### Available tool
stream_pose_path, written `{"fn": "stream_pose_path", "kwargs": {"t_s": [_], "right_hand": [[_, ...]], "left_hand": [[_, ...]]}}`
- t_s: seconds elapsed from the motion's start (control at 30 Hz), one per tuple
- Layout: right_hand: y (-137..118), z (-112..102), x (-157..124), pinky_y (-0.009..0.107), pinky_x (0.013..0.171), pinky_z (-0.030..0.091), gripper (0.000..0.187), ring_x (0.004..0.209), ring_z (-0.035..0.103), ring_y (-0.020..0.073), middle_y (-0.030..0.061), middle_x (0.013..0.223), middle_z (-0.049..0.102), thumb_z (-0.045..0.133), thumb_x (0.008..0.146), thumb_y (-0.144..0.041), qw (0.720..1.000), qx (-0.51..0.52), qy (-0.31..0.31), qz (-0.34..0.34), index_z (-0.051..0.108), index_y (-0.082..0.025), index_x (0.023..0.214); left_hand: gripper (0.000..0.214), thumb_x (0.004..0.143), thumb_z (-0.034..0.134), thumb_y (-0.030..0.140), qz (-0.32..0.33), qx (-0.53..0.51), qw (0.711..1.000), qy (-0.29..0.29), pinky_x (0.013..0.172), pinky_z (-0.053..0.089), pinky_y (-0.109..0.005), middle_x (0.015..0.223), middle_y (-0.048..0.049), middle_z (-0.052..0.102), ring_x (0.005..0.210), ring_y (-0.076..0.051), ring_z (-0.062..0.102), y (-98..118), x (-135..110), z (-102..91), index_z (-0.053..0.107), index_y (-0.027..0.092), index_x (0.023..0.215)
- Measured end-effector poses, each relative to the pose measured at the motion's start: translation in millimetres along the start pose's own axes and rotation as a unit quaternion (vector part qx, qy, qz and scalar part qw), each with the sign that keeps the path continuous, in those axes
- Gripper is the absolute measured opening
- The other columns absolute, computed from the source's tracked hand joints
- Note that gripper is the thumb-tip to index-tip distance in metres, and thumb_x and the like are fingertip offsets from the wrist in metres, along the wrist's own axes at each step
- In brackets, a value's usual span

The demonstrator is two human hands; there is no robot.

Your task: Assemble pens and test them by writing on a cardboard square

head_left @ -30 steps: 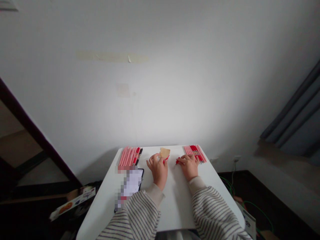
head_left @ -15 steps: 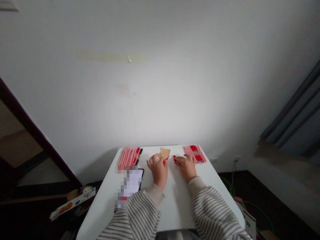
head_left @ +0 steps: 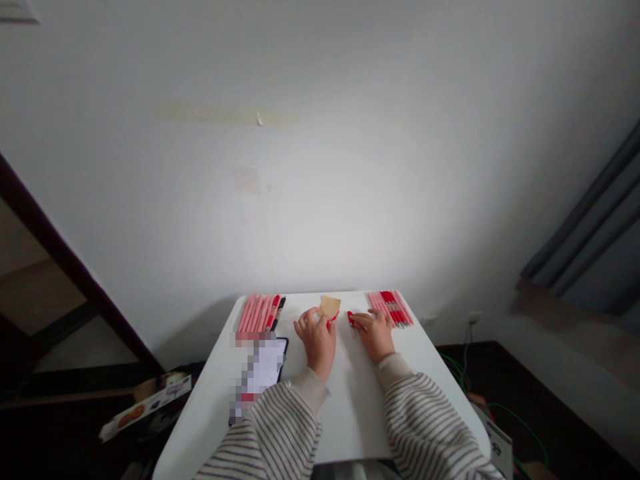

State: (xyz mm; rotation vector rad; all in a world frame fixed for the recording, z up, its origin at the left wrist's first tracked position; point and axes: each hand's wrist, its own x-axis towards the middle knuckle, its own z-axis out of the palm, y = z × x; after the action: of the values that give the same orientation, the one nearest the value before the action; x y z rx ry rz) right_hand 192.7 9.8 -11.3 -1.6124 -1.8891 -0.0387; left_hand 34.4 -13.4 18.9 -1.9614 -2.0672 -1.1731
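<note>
My left hand (head_left: 319,343) is near the middle of the white table, its thumb and fingers closed on a small red pen part (head_left: 335,316). A tan square of paper (head_left: 330,305) lies just beyond those fingertips, partly covered by them. To the right, my right hand (head_left: 376,335) pinches another short red pen piece (head_left: 350,316) close to the tabletop. A thin, faint part seems to extend below that piece, too small to make out. A gap of bare table separates the two hands.
Pink pens with a red and a black one (head_left: 259,313) lie in a row at the back left. More pink and red pens (head_left: 391,308) lie at the back right. A phone (head_left: 265,367), partly blurred, rests on the white table (head_left: 350,427). A wall (head_left: 320,220) stands behind.
Hardly anything differs. The red piece in my right hand has shifted very slightly to the right; my left hand stays in place.
</note>
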Motion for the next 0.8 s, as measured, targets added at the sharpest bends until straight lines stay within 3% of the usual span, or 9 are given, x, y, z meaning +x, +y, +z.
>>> {"fn": "stream_pose_path", "kwargs": {"t_s": [0.13, 0.43, 0.6, 0.8], "right_hand": [[1, 1, 1, 0.051, 0.1, 0.021, 0.023, 0.111, 0.045, 0.0257, -0.0019, 0.108, 0.07, 0.054, 0.089, -0.029, 1.0, 0.023, 0.019, 0.005, 0.069, -0.037, 0.105], [4, 6, 5, 0.037, 0.087, 0.037, 0.022, 0.098, 0.05, 0.0224, 0.005, 0.101, 0.069, 0.059, 0.086, -0.036, 0.987, 0.132, 0.075, -0.042, 0.072, -0.029, 0.102], [3, 11, 4, 0.038, 0.086, 0.038, 0.02, 0.096, 0.05, 0.0226, 0.0045, 0.099, 0.068, 0.06, 0.085, -0.039, 0.985, 0.141, 0.08, -0.057, 0.072, -0.032, 0.099], [4, 9, 5, 0.036, 0.084, 0.037, 0.021, 0.092, 0.052, 0.0221, 0.0037, 0.083, 0.069, 0.057, 0.087, -0.04, 0.987, 0.135, 0.079, -0.04, 0.074, -0.028, 0.083]], "left_hand": [[0.014, 0.081, 0.057, 0.028, 0.002, -0.008, 1.0, 0.001, 0.103, 0.028, -0.052, 0.117, -0.0073, 0.055, 0.114, -0.025, 0.043, 0, 0, 0.0, 0.068, 0.023, 0.087], [0.01, 0.077, 0.062, 0.025, 0.032, -0.051, 0.998, -0.005, 0.104, 0.027, -0.053, 0.116, -0.0059, 0.054, 0.117, -0.024, 0.042, -1, -2, 6.8, 0.07, 0.025, 0.083], [0.011, 0.077, 0.063, 0.025, 0.049, -0.063, 0.997, -0.015, 0.105, 0.025, -0.054, 0.117, -0.006, 0.054, 0.117, -0.025, 0.041, -1, -4, 10.1, 0.071, 0.027, 0.084], [0.01, 0.077, 0.063, 0.026, 0.05, -0.058, 0.997, -0.028, 0.107, 0.023, -0.056, 0.117, -0.0053, 0.053, 0.118, -0.025, 0.041, -1, -4, 10.4, 0.071, 0.028, 0.084]]}}
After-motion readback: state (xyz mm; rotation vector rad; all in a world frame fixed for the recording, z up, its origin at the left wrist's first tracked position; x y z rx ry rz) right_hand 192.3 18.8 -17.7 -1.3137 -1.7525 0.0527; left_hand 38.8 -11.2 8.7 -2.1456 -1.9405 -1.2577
